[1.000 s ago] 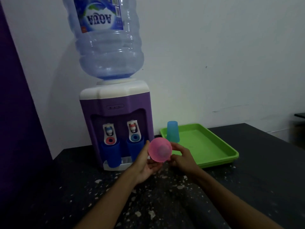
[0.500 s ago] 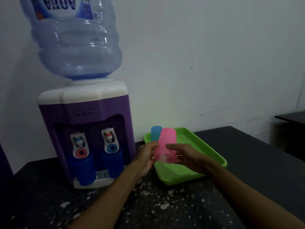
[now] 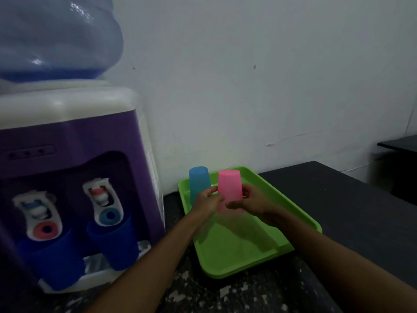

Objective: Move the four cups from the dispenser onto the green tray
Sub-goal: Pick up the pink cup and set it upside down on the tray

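Head view shows both hands clamped on an upside-down pink cup [image 3: 230, 190], the left hand [image 3: 206, 203] on its near-left side and the right hand [image 3: 252, 203] on its right, held over the far part of the green tray [image 3: 237, 256]. I cannot tell whether its rim touches the tray floor yet. Just beyond the left hand's fingertips, a light blue cup [image 3: 199, 182] already stands inverted on the tray. Well to the left of both hands, two dark blue cups [image 3: 56, 258] [image 3: 115, 242] remain under the dispenser [image 3: 74, 141] taps. By my reckoning, one cup is delivered, a second nearly, two left.
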